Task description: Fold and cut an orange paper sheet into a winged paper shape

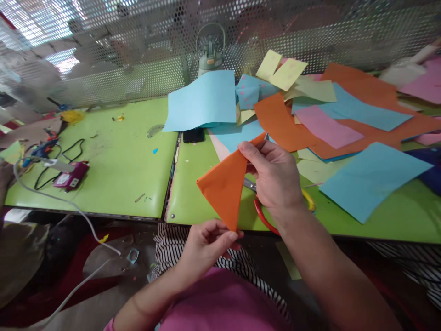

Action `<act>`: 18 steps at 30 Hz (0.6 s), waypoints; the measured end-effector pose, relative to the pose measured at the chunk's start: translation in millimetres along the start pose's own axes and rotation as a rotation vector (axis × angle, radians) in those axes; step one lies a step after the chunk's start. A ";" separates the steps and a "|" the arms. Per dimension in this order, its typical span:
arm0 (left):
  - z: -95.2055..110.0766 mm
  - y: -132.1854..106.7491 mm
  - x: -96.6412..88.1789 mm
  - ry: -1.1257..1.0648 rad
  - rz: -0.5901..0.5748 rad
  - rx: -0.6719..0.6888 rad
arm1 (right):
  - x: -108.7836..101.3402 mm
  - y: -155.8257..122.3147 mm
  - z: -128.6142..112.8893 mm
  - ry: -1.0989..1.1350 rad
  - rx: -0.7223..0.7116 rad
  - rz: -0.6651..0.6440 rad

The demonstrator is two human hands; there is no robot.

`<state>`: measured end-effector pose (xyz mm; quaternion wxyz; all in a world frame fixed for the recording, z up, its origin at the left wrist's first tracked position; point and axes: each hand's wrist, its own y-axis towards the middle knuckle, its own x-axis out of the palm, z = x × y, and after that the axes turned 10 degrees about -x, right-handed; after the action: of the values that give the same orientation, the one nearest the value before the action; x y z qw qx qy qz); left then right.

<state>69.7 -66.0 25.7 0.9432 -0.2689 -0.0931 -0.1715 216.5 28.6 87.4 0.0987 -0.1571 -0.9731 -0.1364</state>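
Observation:
A folded orange paper (pixel 223 184), triangular in outline, is held up between my two hands over the table's front edge. My left hand (pixel 213 239) pinches its lower tip between thumb and fingers. Higher up, my right hand (pixel 275 170) grips the paper's upper right side, the thumb lying on top. Behind and below that hand lie scissors (pixel 264 217) with a red and a yellow handle loop; part of them is covered by the hand. A light blue sheet (pixel 203 101) lies just beyond the folded paper, with a dark phone (pixel 193 135) partly under it.
Loose orange, blue, pink and yellow papers (pixel 327 124) spread over the right of the green table (pixel 120 170). A bottle (pixel 210 55) stands by the perforated metal screen (pixel 138 50). On the left are a magenta power box (pixel 71 175), cables and another person's hand (pixel 5 174).

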 end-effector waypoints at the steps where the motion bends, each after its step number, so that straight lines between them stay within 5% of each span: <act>1: 3.1 0.0 -1.3 0.008 -0.008 0.010 | 0.2 0.0 -0.4 0.005 -0.001 0.001; 7: 15.4 2.0 -8.1 0.084 0.041 -0.040 | 2.7 -3.0 0.1 -0.033 0.000 -0.022; 18: 4.1 6.2 -7.3 0.008 0.089 -0.035 | 7.5 -5.8 0.7 -0.046 0.003 -0.042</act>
<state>64.9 -56.8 24.2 0.9453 -0.2887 -0.0745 -0.1322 207.5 25.6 87.2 0.0737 -0.1396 -0.9784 -0.1332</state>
